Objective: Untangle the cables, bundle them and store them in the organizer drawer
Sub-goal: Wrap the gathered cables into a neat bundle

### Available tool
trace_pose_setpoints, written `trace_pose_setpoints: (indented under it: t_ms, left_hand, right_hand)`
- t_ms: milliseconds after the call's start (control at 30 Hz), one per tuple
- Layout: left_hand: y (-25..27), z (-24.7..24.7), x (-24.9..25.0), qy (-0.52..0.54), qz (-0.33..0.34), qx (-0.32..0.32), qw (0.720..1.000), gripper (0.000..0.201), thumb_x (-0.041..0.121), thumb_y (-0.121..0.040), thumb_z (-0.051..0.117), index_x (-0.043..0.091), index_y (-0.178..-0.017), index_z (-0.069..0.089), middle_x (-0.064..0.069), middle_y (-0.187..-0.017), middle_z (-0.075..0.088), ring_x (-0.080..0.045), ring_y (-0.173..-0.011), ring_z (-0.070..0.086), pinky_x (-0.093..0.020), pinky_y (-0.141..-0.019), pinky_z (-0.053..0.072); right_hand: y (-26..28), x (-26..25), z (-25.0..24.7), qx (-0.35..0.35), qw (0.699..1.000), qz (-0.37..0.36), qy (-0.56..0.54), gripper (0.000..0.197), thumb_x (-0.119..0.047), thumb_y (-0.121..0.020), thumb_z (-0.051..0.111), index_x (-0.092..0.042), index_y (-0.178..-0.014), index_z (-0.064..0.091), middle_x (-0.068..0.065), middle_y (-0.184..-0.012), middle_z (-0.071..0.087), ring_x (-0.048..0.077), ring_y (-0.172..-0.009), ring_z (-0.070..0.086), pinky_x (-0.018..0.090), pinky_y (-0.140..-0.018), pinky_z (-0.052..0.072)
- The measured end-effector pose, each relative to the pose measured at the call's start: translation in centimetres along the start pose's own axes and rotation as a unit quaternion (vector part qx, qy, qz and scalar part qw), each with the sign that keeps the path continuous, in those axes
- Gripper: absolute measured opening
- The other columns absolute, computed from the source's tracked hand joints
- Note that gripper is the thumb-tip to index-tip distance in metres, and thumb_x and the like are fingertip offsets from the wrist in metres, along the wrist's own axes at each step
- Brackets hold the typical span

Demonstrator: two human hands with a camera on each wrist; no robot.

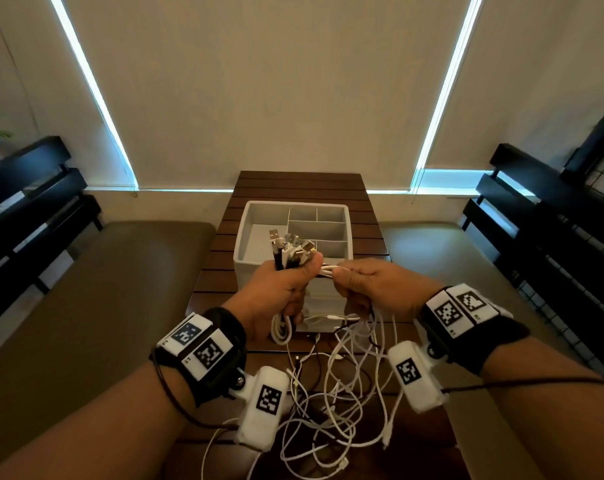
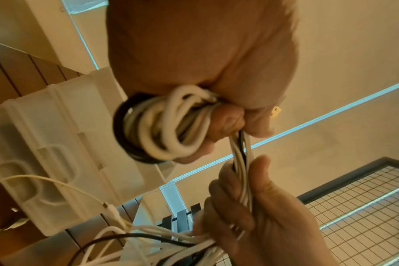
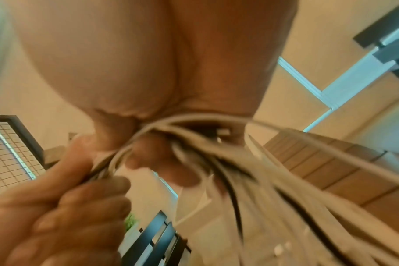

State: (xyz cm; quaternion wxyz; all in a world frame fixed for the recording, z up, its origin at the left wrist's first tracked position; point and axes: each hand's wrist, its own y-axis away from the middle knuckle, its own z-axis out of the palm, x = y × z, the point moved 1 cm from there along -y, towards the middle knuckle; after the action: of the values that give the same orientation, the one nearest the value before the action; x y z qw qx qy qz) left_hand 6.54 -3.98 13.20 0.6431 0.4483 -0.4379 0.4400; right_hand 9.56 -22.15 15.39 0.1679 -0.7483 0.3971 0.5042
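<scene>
Left hand (image 1: 279, 292) fists the coiled cables (image 2: 169, 124) (plugs upward); right hand (image 1: 373, 285) pinches their strands.

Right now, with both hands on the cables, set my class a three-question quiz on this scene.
1. True or false: the left hand grips a bunch of cables with USB plugs sticking up.
2. What does the right hand pinch?
A. A black plug
B. White cable strands
C. The organizer
3. Fill in: the loose cable tails lie on the ______ table.

Key: 1 true; 2 B; 3 wooden.
</scene>
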Motion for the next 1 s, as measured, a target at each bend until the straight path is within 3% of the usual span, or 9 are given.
trace_pose_setpoints:
  t_ms: [100,233,333,433,500,567,667,800,1000]
  left_hand:
    - [0.0,0.2,-0.3,0.011,-0.002,0.004,1.000,0.030,0.044,-0.081,0.068,0.020,-0.066,0.058,0.002,-0.049,0.033,-0.013,-0.040,0.031,-0.029,-0.049,0.036]
    - [0.3,0.8,-0.8,-0.021,-0.005,-0.024,0.999,0.034,0.042,-0.074,0.070,0.012,-0.086,0.060,0.001,-0.050,0.031,-0.014,-0.041,0.031,-0.026,-0.044,0.040]
    - [0.0,1.6,-1.5,-0.005,-0.008,-0.010,1.000,0.031,0.040,-0.077,0.068,0.013,-0.091,0.060,0.003,-0.048,0.032,-0.013,-0.041,0.030,-0.027,-0.044,0.037]
    - [-0.3,2.4,-1.7,-0.006,0.006,-0.007,1.000,0.031,0.037,-0.076,0.070,0.011,-0.091,0.061,-0.002,-0.054,0.046,-0.012,-0.039,0.040,-0.026,-0.045,0.041]
    - [-0.5,2.7,-1.4,-0.016,0.031,-0.018,0.999,0.020,0.020,-0.080,0.071,0.007,-0.093,0.063,-0.002,-0.064,0.062,-0.009,-0.045,0.054,-0.025,-0.045,0.045]
    - [-0.6,2.6,-1.3,-0.031,0.046,-0.028,0.998,0.020,0.003,-0.077,0.074,0.006,-0.095,0.066,0.000,-0.075,0.073,-0.009,-0.065,0.069,-0.022,-0.057,0.053]
    - [-0.7,2.5,-1.3,-0.048,0.039,-0.038,0.997,0.046,-0.001,-0.066,0.082,0.004,-0.109,0.068,-0.013,-0.105,0.073,-0.028,-0.101,0.070,-0.044,-0.089,0.055]
    - [-0.9,2.9,-1.6,-0.054,0.041,0.002,0.998,0.038,-0.007,-0.067,0.080,0.002,-0.103,0.070,-0.017,-0.102,0.073,-0.033,-0.099,0.069,-0.057,-0.092,0.051]
    - [-0.7,3.3,-1.9,-0.043,0.034,0.035,0.998,0.030,-0.008,-0.067,0.077,-0.004,-0.096,0.070,-0.019,-0.097,0.073,-0.034,-0.093,0.071,-0.055,-0.089,0.054]
  right_hand:
    - [0.0,0.4,1.1,0.078,0.996,-0.019,-0.029,0.039,-0.040,-0.097,0.039,-0.012,-0.071,0.049,-0.002,-0.055,0.038,0.015,-0.048,0.035,0.028,-0.048,0.033]
    - [-0.1,0.3,1.9,0.099,0.987,-0.010,-0.123,0.042,-0.039,-0.097,0.039,-0.001,-0.084,0.051,0.002,-0.056,0.034,0.014,-0.045,0.029,0.023,-0.041,0.028]
    - [-0.4,0.0,2.4,0.130,0.969,0.013,-0.211,0.038,-0.039,-0.098,0.041,-0.007,-0.079,0.049,-0.004,-0.051,0.035,0.012,-0.046,0.029,0.022,-0.044,0.028]
    - [-0.5,-0.3,3.0,0.152,0.949,0.017,-0.277,0.041,-0.040,-0.099,0.039,-0.011,-0.077,0.057,-0.003,-0.047,0.046,0.012,-0.039,0.039,0.025,-0.047,0.033]
    - [-0.4,-0.4,3.2,0.164,0.940,0.012,-0.300,0.041,-0.039,-0.100,0.038,-0.010,-0.091,0.066,0.007,-0.062,0.067,0.019,-0.051,0.061,0.028,-0.049,0.049]
    - [-0.4,0.1,3.1,0.179,0.932,0.022,-0.316,0.042,-0.040,-0.098,0.041,-0.009,-0.104,0.068,0.011,-0.091,0.074,0.024,-0.081,0.072,0.033,-0.067,0.058]
    - [-0.3,0.3,3.0,0.185,0.918,0.050,-0.347,0.045,-0.040,-0.097,0.041,-0.005,-0.109,0.066,0.011,-0.096,0.074,0.020,-0.085,0.072,0.030,-0.065,0.058]
    - [-0.6,0.2,3.2,0.201,0.914,0.078,-0.342,0.050,-0.043,-0.096,0.042,-0.003,-0.115,0.064,0.017,-0.105,0.071,0.027,-0.095,0.070,0.034,-0.070,0.058]
    - [-0.4,0.2,3.2,0.136,0.926,0.085,-0.341,0.062,-0.055,-0.095,0.032,-0.008,-0.122,0.061,0.016,-0.116,0.068,0.027,-0.109,0.065,0.040,-0.093,0.052]
